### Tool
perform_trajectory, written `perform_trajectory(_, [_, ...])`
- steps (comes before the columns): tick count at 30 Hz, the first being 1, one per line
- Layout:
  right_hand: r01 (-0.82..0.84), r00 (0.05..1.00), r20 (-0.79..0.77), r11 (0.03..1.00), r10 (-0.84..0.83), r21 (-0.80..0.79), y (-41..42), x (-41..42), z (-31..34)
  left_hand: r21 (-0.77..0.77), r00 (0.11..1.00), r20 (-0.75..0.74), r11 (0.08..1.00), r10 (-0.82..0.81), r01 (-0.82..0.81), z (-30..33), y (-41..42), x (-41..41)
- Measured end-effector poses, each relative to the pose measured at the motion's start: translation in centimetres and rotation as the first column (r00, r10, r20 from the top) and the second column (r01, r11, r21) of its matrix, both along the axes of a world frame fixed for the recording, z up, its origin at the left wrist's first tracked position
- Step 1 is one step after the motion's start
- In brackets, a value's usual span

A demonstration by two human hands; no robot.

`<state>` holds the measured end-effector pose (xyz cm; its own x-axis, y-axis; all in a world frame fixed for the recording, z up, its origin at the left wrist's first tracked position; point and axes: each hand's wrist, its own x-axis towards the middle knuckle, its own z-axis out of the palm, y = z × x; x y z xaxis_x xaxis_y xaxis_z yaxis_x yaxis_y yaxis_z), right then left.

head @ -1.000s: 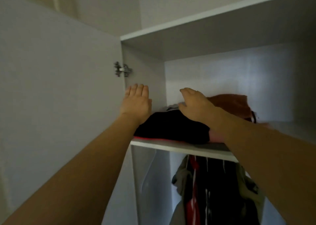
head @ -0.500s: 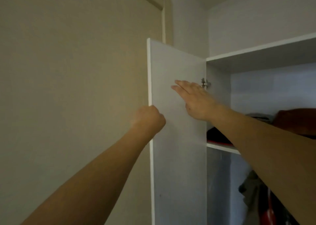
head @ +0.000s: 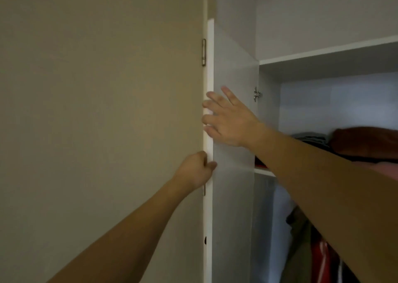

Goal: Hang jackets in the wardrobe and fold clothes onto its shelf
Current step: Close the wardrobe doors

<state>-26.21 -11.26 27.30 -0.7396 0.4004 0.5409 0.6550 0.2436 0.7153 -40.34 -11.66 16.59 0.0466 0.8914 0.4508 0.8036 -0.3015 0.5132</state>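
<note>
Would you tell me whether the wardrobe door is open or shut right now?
Open. The wardrobe door stands swung out, so the folded clothes on the shelf show; the left hand grips its edge.

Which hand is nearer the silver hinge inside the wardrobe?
Right. The right hand lies spread on the white door just left of the silver hinge; the left hand grips the door edge lower down.

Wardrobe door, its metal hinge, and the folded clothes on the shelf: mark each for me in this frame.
wardrobe door (head: 233,196), head view, on its bare white inner face.
metal hinge (head: 257,94), head view, on the hinge body where door meets cabinet.
folded clothes (head: 364,141), head view, on the reddish-brown top piece.
</note>
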Motion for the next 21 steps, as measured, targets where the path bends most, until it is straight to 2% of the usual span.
perform_trajectory(4, [-0.118, 0.993, -0.005, 0.989, 0.119, 0.088, -1.1, 7.8, -0.7, -0.061, 0.943, 0.212, 0.960, -0.256, 0.274, -0.3, -1.2, 5.2])
perform_trajectory(6, [-0.119, 0.992, -0.032, 0.987, 0.123, 0.112, -1.7, 12.5, -1.4, -0.133, 0.943, 0.183, 0.943, -0.279, 0.305, -0.4, -0.6, 8.9])
perform_trajectory(8, [-0.049, 0.998, -0.043, 0.995, 0.053, 0.086, -2.5, 17.1, -1.6, -0.193, 0.949, 0.142, 0.932, -0.282, 0.306, -0.5, 0.5, 13.5])
perform_trajectory(11, [0.114, 0.993, -0.033, 0.989, -0.111, 0.090, -3.9, 23.6, -1.5, -0.145, 0.915, 0.207, 0.914, -0.346, 0.378, -1.0, 2.6, 21.1])
perform_trajectory(14, [0.342, 0.940, -0.036, 0.939, -0.341, 0.038, -4.3, 29.0, -1.8, -0.139, 0.926, 0.305, 0.952, -0.221, 0.273, -2.4, 4.7, 28.8])
perform_trajectory(17, [0.577, 0.817, 0.001, 0.817, -0.577, 0.018, -2.3, 34.4, -2.5, -0.119, 0.948, 0.308, 0.984, -0.087, 0.129, -3.6, 6.9, 36.9])
perform_trajectory(21, [0.725, 0.688, 0.029, 0.688, -0.725, -0.006, 2.3, 39.3, -3.3, -0.066, 0.942, 0.335, 0.997, -0.010, 0.034, -3.9, 11.1, 44.0])
